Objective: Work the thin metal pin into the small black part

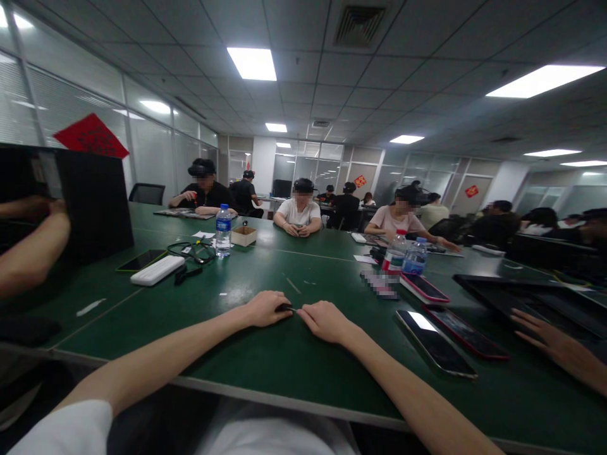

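My left hand rests on the green table, its fingers closed round a small dark object, mostly hidden. Just to the right, my right hand is closed too, thumb and fingers pinched on a thin light tip that points toward the dark object. Whether the tip and the dark object are one piece cannot be made out. A small gap separates the two hands, both low on the tabletop.
Phones lie to the right, near another person's hand at a black tray. Bottles stand behind them. At left are a white power bank, cables, a water bottle and a small box. People sit opposite.
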Action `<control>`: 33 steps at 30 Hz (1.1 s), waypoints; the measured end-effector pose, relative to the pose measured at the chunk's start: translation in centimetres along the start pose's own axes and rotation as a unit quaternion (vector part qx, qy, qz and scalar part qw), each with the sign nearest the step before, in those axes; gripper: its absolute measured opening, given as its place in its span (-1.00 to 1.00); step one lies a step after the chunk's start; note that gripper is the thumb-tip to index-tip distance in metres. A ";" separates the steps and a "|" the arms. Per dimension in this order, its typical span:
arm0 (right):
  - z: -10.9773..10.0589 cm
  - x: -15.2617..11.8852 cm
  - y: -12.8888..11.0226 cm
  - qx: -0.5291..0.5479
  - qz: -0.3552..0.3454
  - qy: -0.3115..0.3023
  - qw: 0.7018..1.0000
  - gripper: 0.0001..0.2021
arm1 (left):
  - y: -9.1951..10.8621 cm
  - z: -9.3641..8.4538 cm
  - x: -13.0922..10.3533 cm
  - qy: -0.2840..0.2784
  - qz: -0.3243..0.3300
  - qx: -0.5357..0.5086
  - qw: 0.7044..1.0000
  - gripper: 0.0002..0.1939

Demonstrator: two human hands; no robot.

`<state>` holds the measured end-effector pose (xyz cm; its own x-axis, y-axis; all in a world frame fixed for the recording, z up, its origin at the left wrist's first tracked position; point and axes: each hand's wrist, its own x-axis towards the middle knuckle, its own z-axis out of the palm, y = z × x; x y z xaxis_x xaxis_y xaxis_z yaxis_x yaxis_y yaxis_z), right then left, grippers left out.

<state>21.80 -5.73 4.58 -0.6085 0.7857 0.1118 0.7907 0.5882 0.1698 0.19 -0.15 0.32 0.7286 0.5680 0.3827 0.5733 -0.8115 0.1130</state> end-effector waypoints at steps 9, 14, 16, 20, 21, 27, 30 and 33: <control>-0.1 -0.3 0.9 -0.014 0.044 -0.014 0.999 -0.47 | 0.0 -0.1 -0.1 0.025 0.002 -0.017 1.000 -0.66; -0.2 -0.3 0.7 -0.013 0.044 -0.013 0.999 -0.49 | 0.0 -0.1 -0.1 0.034 0.001 -0.016 0.999 -0.66; -0.4 -0.3 0.6 -0.007 0.042 -0.016 0.999 -0.49 | 0.0 0.0 -0.2 0.034 0.001 -0.016 0.999 -0.66; -0.6 -0.4 0.5 -0.003 0.042 -0.016 0.999 -0.49 | 0.0 0.0 -0.2 0.039 0.006 -0.017 0.999 -0.67; -0.6 -0.4 0.5 -0.003 0.039 -0.015 0.999 -0.49 | 0.0 0.1 -0.2 0.041 0.008 -0.016 0.999 -0.68; -0.2 -0.3 0.6 -0.013 0.028 -0.008 0.999 -0.48 | -0.1 0.2 -0.2 0.036 0.012 -0.014 0.999 -0.68; -0.1 -0.3 0.7 -0.010 0.023 -0.008 1.000 -0.48 | 0.0 0.0 -0.2 0.029 0.013 -0.015 0.999 -0.67; -0.3 -0.4 0.8 -0.003 0.021 -0.008 1.000 -0.50 | 0.1 -0.2 -0.2 0.024 0.013 -0.018 0.999 -0.68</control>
<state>22.70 -5.63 4.97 -0.5740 0.8123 0.1035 0.8147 0.5538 0.1720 0.07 -0.39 0.42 0.7238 0.5403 0.4292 0.5401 -0.8307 0.1348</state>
